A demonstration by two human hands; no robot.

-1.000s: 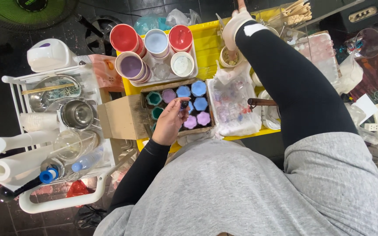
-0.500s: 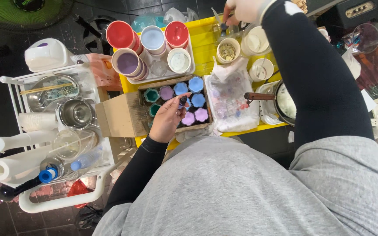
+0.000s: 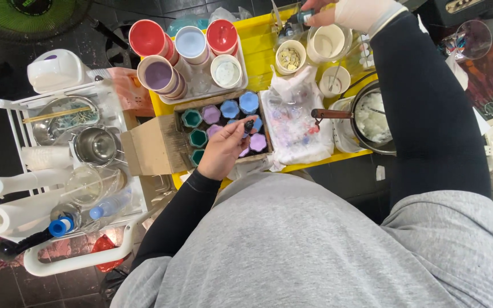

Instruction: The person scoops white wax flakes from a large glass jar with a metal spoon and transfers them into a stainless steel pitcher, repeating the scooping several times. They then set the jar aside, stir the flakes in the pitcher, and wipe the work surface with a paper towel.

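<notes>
A white wire cart [image 3: 12, 108] was seen at far left, loaded with a steel cup [image 3: 95, 146], a clear glass jar [image 3: 84, 185], white squeeze bottles [image 3: 15, 183] and a blue-capped bottle [image 3: 61, 226]. Next over, on the yellow table [image 3: 261, 34], a tray [image 3: 241, 74] of paper cups [image 3: 158, 75] was noted, their insides red, lilac, pale blue and white. Below that tray, an open cardboard box [image 3: 149, 145] was filled with small hexagonal wax pieces [image 3: 249, 101] in teal, purple, blue and pink. The left hand [image 3: 221, 151] was held over this box, fingers pinched around a small dark dropper bottle [image 3: 249, 125], tip just above the pink and blue pieces; the grip was closed on it. To the right, a crumpled clear plastic bag [image 3: 295, 128] was laid beside the box, touching it. Behind the bag, a white cup of small pale discs [image 3: 290, 57] was set, then two more white cups [image 3: 327, 43]. The right hand [image 3: 338, 10], in a pale glove, was raised over the larger white cup at the far table edge, clenched on a small dark-teal bottle [image 3: 302, 17]. A metal pot of white wax flakes [image 3: 372, 120] with a brown handle was placed near the table's right edge, partly hidden by the black sleeve [image 3: 435, 108].
</notes>
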